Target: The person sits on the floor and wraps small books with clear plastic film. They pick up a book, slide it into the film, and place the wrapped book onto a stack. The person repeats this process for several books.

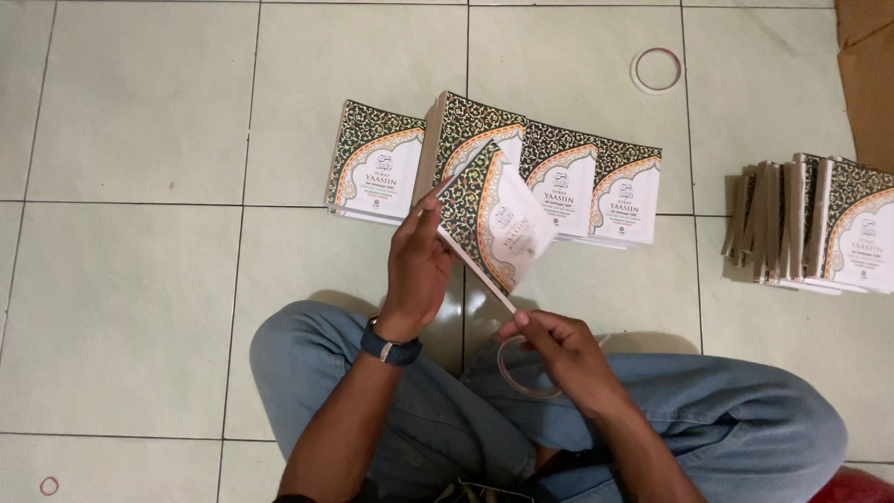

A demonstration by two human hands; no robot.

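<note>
1. Patterned in dark green and gold with a white arch panel, the booklet (489,219) we are handling is lifted clear of the tiled floor (140,279), tilted with its lower corner pointing down toward our lap, just in front of the row of matching booklets (559,182).

2. To do this well, we judge it best to keep the booklet steady at its upper edge and hold the loop wide and flat, so it does not twist or catch on the corner. A firm grip matters, since the cover looks glossy and could slide.

3. Our left hand (419,270) is closed around the booklet's left edge, thumb on the cover and fingers behind, with a dark watch (389,349) at the wrist.

4. Our right hand (559,349) pinches a thin rubber band (521,373) between thumb and fingers, just beneath the booklet's lower corner. The band hangs as an open loop over our jeans (745,419).

5. Further out, a second stack of booklets (810,224) leans in a fan at the right, well apart from the row.

6. Another loose band (656,70) lies on the floor beyond the row, and a small red one (48,485) sits near the lower left corner. Brown cardboard (866,65) shows at the upper right.
</note>
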